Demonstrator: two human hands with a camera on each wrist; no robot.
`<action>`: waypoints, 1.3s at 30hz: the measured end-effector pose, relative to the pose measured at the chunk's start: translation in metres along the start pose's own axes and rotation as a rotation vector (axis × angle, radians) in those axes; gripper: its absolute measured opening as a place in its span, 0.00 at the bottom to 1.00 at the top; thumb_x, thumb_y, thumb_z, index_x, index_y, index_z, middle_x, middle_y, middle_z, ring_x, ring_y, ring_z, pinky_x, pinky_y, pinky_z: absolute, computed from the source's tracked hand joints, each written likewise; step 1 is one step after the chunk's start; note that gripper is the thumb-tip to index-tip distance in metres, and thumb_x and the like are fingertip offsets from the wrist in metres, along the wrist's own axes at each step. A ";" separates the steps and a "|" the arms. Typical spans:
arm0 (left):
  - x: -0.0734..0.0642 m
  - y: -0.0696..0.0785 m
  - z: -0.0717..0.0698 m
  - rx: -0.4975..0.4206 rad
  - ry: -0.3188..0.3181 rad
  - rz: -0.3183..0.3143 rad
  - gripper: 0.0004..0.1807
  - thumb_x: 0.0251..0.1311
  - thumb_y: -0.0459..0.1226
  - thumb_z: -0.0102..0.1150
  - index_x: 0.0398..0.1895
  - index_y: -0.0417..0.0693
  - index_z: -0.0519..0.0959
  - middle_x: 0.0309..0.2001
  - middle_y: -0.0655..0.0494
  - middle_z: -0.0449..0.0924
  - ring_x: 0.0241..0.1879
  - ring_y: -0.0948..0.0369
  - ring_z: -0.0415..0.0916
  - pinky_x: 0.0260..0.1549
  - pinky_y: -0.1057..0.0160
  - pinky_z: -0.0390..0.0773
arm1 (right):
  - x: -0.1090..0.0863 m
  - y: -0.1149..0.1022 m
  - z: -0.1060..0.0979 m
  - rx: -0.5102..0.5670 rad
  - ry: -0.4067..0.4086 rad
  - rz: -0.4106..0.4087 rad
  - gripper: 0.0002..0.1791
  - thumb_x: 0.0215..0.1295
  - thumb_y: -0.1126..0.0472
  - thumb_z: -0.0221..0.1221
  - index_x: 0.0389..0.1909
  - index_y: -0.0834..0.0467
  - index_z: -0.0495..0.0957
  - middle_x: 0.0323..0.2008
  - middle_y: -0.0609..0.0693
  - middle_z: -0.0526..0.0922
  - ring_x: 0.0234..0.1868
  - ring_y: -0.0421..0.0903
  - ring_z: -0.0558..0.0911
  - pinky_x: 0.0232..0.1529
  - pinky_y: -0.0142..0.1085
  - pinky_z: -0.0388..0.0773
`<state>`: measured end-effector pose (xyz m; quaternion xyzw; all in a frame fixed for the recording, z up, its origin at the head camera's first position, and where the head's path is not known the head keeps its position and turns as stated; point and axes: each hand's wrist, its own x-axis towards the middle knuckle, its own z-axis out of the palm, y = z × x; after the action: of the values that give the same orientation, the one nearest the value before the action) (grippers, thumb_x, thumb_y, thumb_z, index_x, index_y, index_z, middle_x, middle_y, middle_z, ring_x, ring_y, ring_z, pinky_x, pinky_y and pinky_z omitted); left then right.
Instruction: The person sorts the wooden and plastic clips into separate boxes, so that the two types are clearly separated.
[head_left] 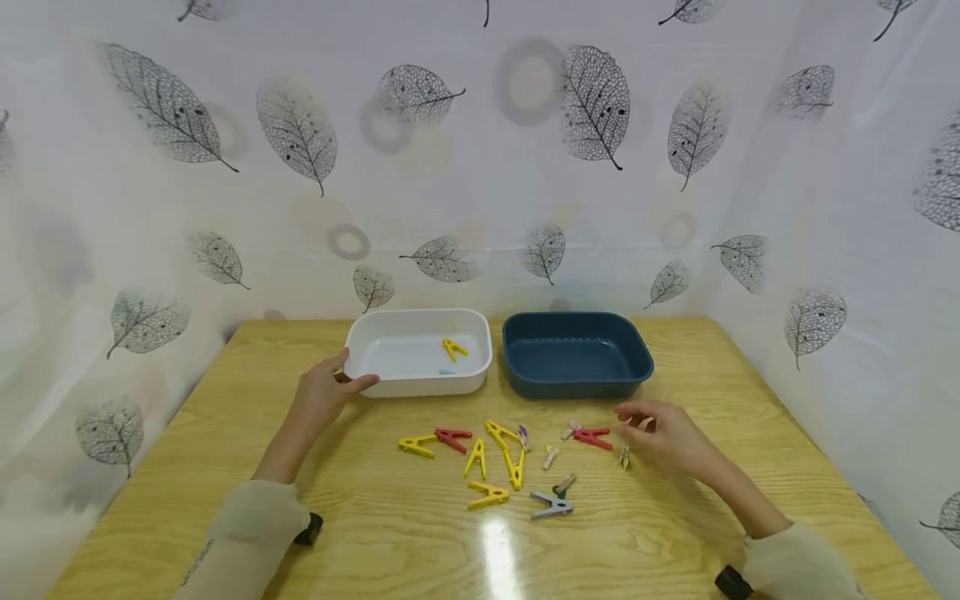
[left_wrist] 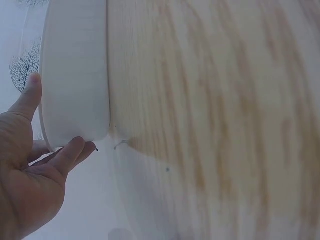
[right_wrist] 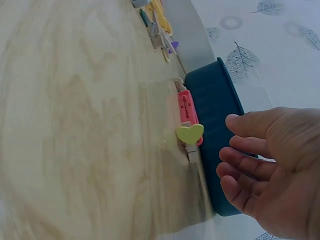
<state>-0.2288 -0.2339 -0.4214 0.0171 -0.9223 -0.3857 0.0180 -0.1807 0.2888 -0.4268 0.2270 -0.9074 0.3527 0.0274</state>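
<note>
The left hand (head_left: 326,393) holds the white tray (head_left: 420,387) by its near left corner, thumb along the near side and fingers round the end. The right hand (head_left: 663,433) grips nothing: its fingers curve loosely, thumb apart from them, above the worktop (head_left: 360,517). Just below its fingertips, apart from them, is the heart clip (head_left: 624,457), a small peg with a yellow-green heart, resting on the worktop.

Beside those same fingertips, to their left, lies a red clip (head_left: 588,437), with a pale peg (head_left: 571,431) at its far end. Beyond the right hand and a little to its left stands the blue tray (head_left: 573,389), to the right of the white one.

To the right of the left hand, inside the white tray, are a yellow clip (head_left: 451,347) and a small blue clip (head_left: 446,372).

More clips lie scattered between the two hands: five yellow ones (head_left: 491,493), a second red one nearer the left hand, a grey clip (head_left: 557,505) nearer the person, and small pegs with purple, yellow and green parts. Sleeves (head_left: 247,529) cover both forearms; beyond the hands hangs a leaf-printed curtain (head_left: 480,183).
</note>
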 end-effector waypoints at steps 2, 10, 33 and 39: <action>0.000 0.000 0.000 0.002 0.003 -0.001 0.52 0.65 0.52 0.69 0.78 0.29 0.54 0.74 0.29 0.59 0.69 0.40 0.68 0.61 0.44 0.76 | 0.000 0.000 0.004 -0.001 -0.006 0.001 0.14 0.68 0.67 0.67 0.50 0.70 0.84 0.42 0.54 0.87 0.38 0.41 0.82 0.36 0.34 0.82; 0.001 -0.001 0.001 0.008 0.010 0.013 0.52 0.65 0.52 0.70 0.77 0.29 0.55 0.73 0.29 0.60 0.67 0.40 0.70 0.61 0.43 0.76 | 0.002 -0.004 0.011 -0.037 -0.033 0.010 0.15 0.65 0.67 0.69 0.50 0.70 0.84 0.39 0.50 0.85 0.37 0.41 0.81 0.36 0.34 0.81; 0.001 -0.005 0.001 0.002 0.009 0.015 0.51 0.66 0.51 0.69 0.77 0.29 0.55 0.74 0.28 0.58 0.68 0.39 0.69 0.60 0.44 0.77 | 0.003 -0.004 0.019 -0.076 -0.053 -0.005 0.15 0.63 0.62 0.72 0.48 0.66 0.86 0.40 0.50 0.85 0.38 0.44 0.80 0.37 0.36 0.80; 0.001 -0.006 0.002 0.007 0.016 0.026 0.51 0.65 0.52 0.69 0.77 0.28 0.55 0.74 0.28 0.59 0.66 0.39 0.71 0.58 0.45 0.78 | 0.003 -0.004 0.022 -0.101 -0.056 -0.003 0.15 0.63 0.62 0.72 0.48 0.65 0.86 0.41 0.50 0.86 0.38 0.43 0.77 0.36 0.35 0.76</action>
<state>-0.2296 -0.2365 -0.4267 0.0081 -0.9237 -0.3819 0.0304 -0.1792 0.2711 -0.4403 0.2363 -0.9241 0.3000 0.0140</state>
